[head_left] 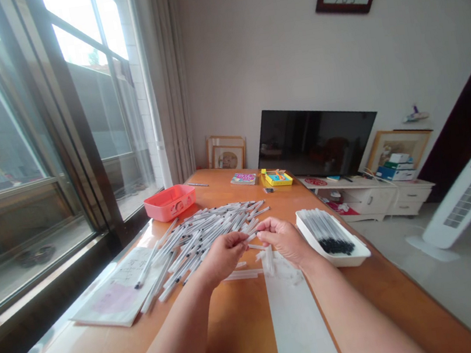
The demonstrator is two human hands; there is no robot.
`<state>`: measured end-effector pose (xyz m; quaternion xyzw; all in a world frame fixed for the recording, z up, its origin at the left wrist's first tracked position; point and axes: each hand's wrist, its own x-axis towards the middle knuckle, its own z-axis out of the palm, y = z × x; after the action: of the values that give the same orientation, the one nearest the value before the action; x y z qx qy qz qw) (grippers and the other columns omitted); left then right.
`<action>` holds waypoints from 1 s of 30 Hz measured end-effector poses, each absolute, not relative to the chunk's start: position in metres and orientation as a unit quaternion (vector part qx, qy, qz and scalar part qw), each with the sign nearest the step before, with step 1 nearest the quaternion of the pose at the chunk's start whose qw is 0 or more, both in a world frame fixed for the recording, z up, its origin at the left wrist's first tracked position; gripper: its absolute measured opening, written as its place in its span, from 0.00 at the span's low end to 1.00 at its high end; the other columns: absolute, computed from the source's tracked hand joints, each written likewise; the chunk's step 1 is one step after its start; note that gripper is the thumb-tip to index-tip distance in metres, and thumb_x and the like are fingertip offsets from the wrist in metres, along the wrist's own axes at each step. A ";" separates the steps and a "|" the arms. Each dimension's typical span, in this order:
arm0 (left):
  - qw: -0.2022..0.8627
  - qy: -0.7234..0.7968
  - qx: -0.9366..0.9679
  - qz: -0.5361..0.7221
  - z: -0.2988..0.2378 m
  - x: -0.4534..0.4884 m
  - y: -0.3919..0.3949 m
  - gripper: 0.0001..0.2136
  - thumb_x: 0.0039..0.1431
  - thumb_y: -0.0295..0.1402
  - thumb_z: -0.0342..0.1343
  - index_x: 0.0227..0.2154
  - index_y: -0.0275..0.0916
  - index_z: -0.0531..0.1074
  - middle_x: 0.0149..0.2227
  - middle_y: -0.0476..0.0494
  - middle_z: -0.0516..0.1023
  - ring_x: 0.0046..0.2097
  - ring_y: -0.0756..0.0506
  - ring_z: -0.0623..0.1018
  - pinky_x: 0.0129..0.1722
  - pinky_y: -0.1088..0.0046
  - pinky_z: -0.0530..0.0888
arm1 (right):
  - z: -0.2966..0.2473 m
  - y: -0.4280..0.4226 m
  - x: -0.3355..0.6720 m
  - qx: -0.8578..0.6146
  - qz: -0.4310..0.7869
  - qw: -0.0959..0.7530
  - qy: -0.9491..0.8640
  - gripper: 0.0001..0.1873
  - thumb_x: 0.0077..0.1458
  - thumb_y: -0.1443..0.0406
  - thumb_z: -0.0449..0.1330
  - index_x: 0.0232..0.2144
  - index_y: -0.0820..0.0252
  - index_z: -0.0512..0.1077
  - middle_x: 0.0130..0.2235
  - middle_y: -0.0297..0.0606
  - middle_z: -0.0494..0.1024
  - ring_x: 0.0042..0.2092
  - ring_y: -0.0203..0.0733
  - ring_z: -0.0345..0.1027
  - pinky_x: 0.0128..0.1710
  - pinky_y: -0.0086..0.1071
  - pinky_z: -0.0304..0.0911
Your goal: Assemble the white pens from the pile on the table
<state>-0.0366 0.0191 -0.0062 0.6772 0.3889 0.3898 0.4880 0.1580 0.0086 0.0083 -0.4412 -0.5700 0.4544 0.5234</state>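
Observation:
My left hand (228,253) and my right hand (284,241) meet above the table, fingers pinched. Between their fingertips runs a slim whitish pen tube (251,236), its ends hidden by the fingers. Just beyond and to the left spreads a loose pile of clear pens (208,230), many with dark tips. Beneath my right hand lies a white sheet (299,320), with small clear plastic pieces (269,261) at its far end. Some clear tubes (243,274) rest beside my left wrist. Right of my right hand, a white tray (358,259) holds lined-up clear pens with black ends.
A pink basket (173,202) stands behind the pile. A booklet (107,299) with pens on it lies at the left. Farther back are a colourful book (243,179) and a yellow box (278,178). The wooden table's right edge runs past the tray; a white tower fan (465,204) stands beyond.

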 end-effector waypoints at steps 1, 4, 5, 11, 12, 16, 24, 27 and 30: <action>0.487 0.389 0.678 0.390 -0.007 -0.037 0.020 0.14 0.56 0.39 0.56 0.39 0.36 0.78 0.32 0.46 0.78 0.32 0.48 0.71 0.34 0.72 0.67 | 0.008 0.008 0.158 -0.441 0.455 0.523 -0.570 0.11 0.47 0.62 0.67 0.34 0.60 0.73 0.29 0.30 0.75 0.30 0.34 0.65 0.32 0.31 0.62; 0.487 0.395 0.675 0.389 -0.007 -0.037 0.020 0.14 0.56 0.39 0.56 0.40 0.36 0.78 0.32 0.46 0.78 0.33 0.48 0.71 0.34 0.73 0.67 | 0.009 0.008 0.158 -0.441 0.456 0.522 -0.570 0.11 0.48 0.62 0.67 0.34 0.60 0.74 0.30 0.31 0.75 0.30 0.34 0.65 0.33 0.31 0.63; 0.488 0.396 0.674 0.389 -0.007 -0.037 0.020 0.14 0.56 0.39 0.56 0.40 0.36 0.78 0.32 0.46 0.78 0.33 0.48 0.72 0.34 0.73 0.67 | 0.009 0.007 0.158 -0.440 0.456 0.522 -0.571 0.11 0.48 0.62 0.67 0.34 0.60 0.74 0.30 0.31 0.75 0.30 0.34 0.65 0.33 0.30 0.63; 0.493 0.393 0.669 0.393 -0.007 -0.036 0.019 0.16 0.56 0.40 0.57 0.42 0.36 0.78 0.33 0.45 0.78 0.34 0.47 0.73 0.33 0.73 0.68 | 0.008 0.008 0.160 -0.433 0.469 0.519 -0.568 0.10 0.49 0.63 0.66 0.34 0.60 0.74 0.29 0.30 0.75 0.30 0.34 0.66 0.32 0.30 0.63; 0.493 0.392 0.670 0.393 -0.008 -0.036 0.020 0.16 0.56 0.39 0.56 0.43 0.36 0.78 0.33 0.45 0.78 0.34 0.47 0.73 0.33 0.73 0.68 | 0.008 0.009 0.160 -0.432 0.472 0.519 -0.567 0.10 0.49 0.63 0.66 0.34 0.60 0.74 0.29 0.30 0.75 0.30 0.34 0.66 0.32 0.30 0.63; 0.487 0.392 0.678 0.387 -0.007 -0.036 0.019 0.16 0.56 0.38 0.56 0.43 0.36 0.78 0.33 0.45 0.78 0.33 0.48 0.72 0.35 0.72 0.68 | 0.006 0.010 0.160 -0.426 0.480 0.514 -0.569 0.10 0.49 0.62 0.66 0.34 0.61 0.74 0.31 0.32 0.76 0.30 0.34 0.66 0.33 0.30 0.63; 0.473 0.402 0.687 0.377 -0.004 -0.035 0.016 0.15 0.56 0.40 0.56 0.40 0.35 0.78 0.33 0.45 0.79 0.33 0.48 0.72 0.35 0.72 0.68 | 0.005 0.009 0.163 -0.420 0.498 0.490 -0.579 0.14 0.48 0.59 0.68 0.34 0.61 0.73 0.32 0.33 0.75 0.31 0.34 0.65 0.33 0.31 0.63; 0.464 0.402 0.692 0.380 -0.004 -0.034 0.017 0.16 0.56 0.43 0.56 0.38 0.36 0.79 0.32 0.45 0.78 0.32 0.49 0.71 0.34 0.73 0.68 | 0.003 0.009 0.162 -0.414 0.488 0.483 -0.597 0.13 0.50 0.58 0.67 0.34 0.61 0.73 0.31 0.33 0.75 0.32 0.35 0.65 0.33 0.31 0.63; 0.450 0.399 0.698 0.387 -0.004 -0.033 0.016 0.16 0.56 0.44 0.57 0.36 0.36 0.78 0.30 0.46 0.77 0.30 0.50 0.69 0.32 0.74 0.66 | 0.003 0.009 0.162 -0.419 0.481 0.475 -0.606 0.12 0.52 0.58 0.66 0.33 0.61 0.71 0.30 0.33 0.74 0.32 0.35 0.65 0.31 0.30 0.62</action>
<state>-0.0331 0.0163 -0.0039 0.6985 0.3995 0.3870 0.4503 0.1617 0.0093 0.0026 -0.4191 -0.6062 0.4810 0.4750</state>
